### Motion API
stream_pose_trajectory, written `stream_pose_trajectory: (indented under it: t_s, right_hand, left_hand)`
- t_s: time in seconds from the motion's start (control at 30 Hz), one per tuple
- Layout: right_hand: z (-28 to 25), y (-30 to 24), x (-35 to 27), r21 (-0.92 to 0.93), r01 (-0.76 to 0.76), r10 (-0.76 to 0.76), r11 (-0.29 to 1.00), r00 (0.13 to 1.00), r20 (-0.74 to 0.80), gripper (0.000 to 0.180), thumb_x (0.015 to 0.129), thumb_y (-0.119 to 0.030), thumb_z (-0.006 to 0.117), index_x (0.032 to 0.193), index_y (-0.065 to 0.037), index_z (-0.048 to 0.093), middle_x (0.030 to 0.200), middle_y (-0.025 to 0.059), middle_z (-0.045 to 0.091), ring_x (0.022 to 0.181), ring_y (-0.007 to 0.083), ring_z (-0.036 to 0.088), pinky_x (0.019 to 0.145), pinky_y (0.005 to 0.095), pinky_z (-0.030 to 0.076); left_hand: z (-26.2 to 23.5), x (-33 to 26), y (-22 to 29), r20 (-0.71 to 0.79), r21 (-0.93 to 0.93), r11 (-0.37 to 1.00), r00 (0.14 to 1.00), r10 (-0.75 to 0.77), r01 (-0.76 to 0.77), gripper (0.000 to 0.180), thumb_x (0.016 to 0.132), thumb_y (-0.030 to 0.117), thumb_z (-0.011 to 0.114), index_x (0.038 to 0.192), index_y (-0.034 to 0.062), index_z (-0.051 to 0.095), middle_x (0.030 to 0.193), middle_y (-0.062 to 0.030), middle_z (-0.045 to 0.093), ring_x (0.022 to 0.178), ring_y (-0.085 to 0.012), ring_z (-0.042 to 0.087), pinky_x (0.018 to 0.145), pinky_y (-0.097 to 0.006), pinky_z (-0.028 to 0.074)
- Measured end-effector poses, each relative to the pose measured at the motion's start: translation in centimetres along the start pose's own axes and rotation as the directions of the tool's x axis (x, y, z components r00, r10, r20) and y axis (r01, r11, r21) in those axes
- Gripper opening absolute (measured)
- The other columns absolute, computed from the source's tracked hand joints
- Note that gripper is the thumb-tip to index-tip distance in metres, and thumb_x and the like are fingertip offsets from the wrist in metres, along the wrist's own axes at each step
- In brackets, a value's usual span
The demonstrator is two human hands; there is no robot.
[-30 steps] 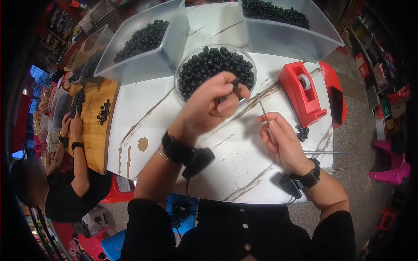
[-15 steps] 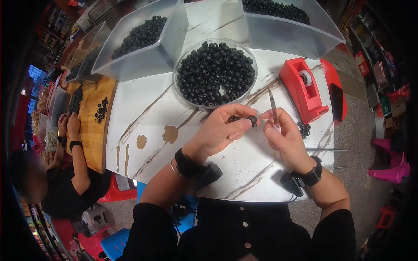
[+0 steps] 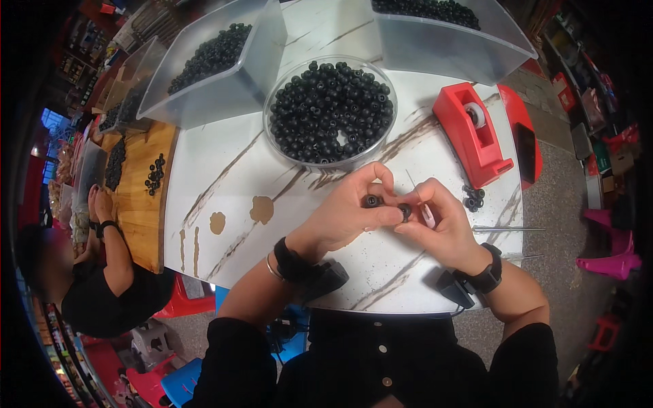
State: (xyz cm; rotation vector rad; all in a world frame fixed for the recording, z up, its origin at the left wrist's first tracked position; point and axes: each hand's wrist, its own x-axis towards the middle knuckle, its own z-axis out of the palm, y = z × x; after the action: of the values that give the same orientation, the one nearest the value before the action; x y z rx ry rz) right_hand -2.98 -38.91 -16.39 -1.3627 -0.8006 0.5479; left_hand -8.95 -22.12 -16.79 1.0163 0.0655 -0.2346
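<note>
Between the thumb and fingertips of my left hand (image 3: 333, 216) is a round black bead (image 3: 405, 212), its hole showing. Another black bead (image 3: 371, 201) sits further back in the curl of the same hand's fingers. My right hand (image 3: 445, 228) is closed around a small thin-bladed knife (image 3: 428, 216) with a pale handle; the narrow blade points up and away, seen almost edge-on. My right thumb and fingertips meet the front bead too. Just beyond my hands stands a clear round bowl (image 3: 378, 151) full of similar black beads (image 3: 323, 109).
A red tape dispenser (image 3: 486, 153) stands right of the bowl, with several loose beads (image 3: 474, 198) and thin metal rods (image 3: 507, 229) nearer me. Clear bins (image 3: 262, 75) of beads stand behind. At left, a co-worker sits at a wooden board (image 3: 146, 224) holding beads.
My right hand has come in against the front bead, and the knife has turned from broadside to nearly edge-on. The bead's hole now faces up. The co-worker's hands have drawn slightly nearer their body.
</note>
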Motion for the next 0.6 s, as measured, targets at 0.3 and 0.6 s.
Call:
stream_pose_trajectory:
  t_s: [0.3, 0.6]
  right_hand:
    - [-0.3, 0.6, -0.2, -0.130, 0.071, -0.070, 0.989, 0.997, 0.013, 0.019, 0.074, -0.008, 0.065, 0.086, -0.004, 0.052, 0.072, -0.0019, 0.050, 0.062, 0.0041, 0.041, 0.056, 0.0186, 0.033]
    - [-0.2, 0.7, 0.2, -0.069, -0.063, 0.059, 0.996, 0.997, -0.051, 0.020, 0.077, -0.008, 0.063, 0.091, -0.003, 0.050, 0.072, -0.0022, 0.047, 0.062, 0.0029, 0.040, 0.055, 0.0165, 0.033]
  left_hand:
    - [0.0, -0.2, -0.6, 0.002, -0.072, 0.995, 0.998, -0.068, 0.068, 0.020, 0.075, 0.002, 0.063, 0.090, 0.0056, 0.050, 0.078, 0.0002, 0.053, 0.063, -0.0034, 0.044, 0.051, -0.015, 0.032]
    - [1.0, -0.5, -0.6, -0.095, -0.070, 0.997, 0.994, -0.049, 0.043, 0.012, 0.080, 0.007, 0.058, 0.090, 0.0040, 0.053, 0.075, 0.0013, 0.052, 0.059, -0.0017, 0.040, 0.051, -0.016, 0.030]
